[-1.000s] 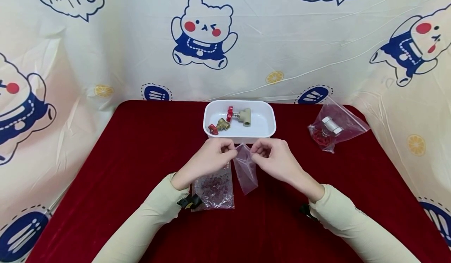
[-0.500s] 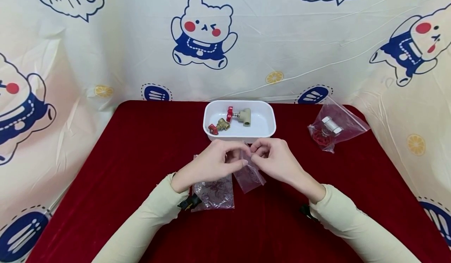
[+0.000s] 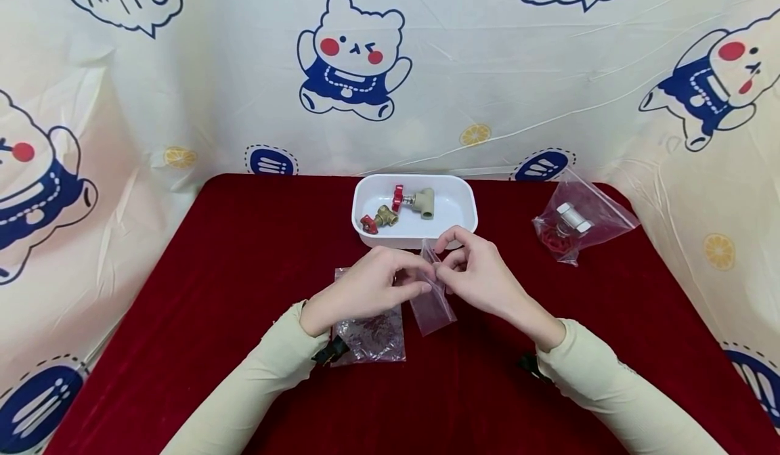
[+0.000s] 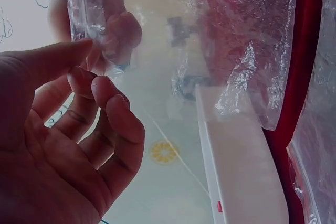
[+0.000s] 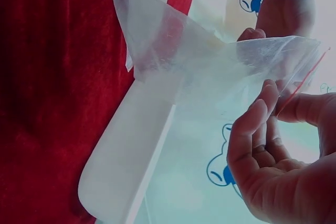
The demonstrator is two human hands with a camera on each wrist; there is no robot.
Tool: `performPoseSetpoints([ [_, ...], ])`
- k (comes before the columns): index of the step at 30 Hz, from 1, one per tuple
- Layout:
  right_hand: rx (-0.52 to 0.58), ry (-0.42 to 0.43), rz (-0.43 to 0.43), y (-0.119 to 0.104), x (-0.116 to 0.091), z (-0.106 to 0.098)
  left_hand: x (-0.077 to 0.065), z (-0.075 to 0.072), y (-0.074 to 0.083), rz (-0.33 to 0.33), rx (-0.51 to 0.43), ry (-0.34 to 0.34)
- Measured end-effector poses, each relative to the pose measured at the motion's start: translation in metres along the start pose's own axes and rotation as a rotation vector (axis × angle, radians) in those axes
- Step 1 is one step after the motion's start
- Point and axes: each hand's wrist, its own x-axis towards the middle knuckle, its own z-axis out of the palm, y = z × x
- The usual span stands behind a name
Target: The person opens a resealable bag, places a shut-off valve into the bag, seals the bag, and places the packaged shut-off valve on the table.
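A small clear zip bag (image 3: pixel 434 311) hangs between my two hands, just in front of the white tray. My left hand (image 3: pixel 376 280) pinches its upper part between thumb and fingertips. Close beside it, my right hand (image 3: pixel 483 271) pinches the same bag near the mouth, with the forefinger raised off it. The right wrist view shows a red line along the bag's (image 5: pixel 178 45) zip edge by the right thumb. No object shows inside this bag. Under my left hand, a second clear bag (image 3: pixel 373 338) lies flat on the cloth, partly hidden by that hand.
The white tray (image 3: pixel 456 219) holds a brass valve (image 3: pixel 384 217) with a red handle and a beige tee-shaped valve (image 3: pixel 423 202) with a red handle. At the right, a zip bag (image 3: pixel 603 212) contains a silver valve (image 3: pixel 573 219) with a red handwheel. Red cloth (image 3: pixel 244 258) covers the table.
My left hand has moved right, up to my right hand. The held bag has shifted and twisted slightly. My right forefinger has lifted. The tray and the other bags stay where they were.
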Motion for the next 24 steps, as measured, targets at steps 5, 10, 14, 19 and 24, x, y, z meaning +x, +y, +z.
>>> performPoseSetpoints([
  [5,-0.033,0.005,-0.015,0.002,-0.001,-0.002,-0.002,-0.004,0.000,0.002,0.024,0.010],
  [10,-0.016,-0.007,-0.028,0.001,-0.001,-0.004,-0.004,-0.010,-0.001,0.005,0.045,0.036],
  [14,-0.002,-0.036,-0.098,0.000,-0.002,-0.005,-0.003,-0.010,-0.002,0.008,0.038,0.029],
  [19,-0.045,-0.097,-0.201,0.002,-0.004,-0.007,-0.004,-0.011,-0.004,-0.008,0.020,0.034],
  [24,-0.137,-0.123,-0.278,0.004,-0.005,-0.009,-0.004,-0.013,-0.005,-0.010,0.019,0.037],
])
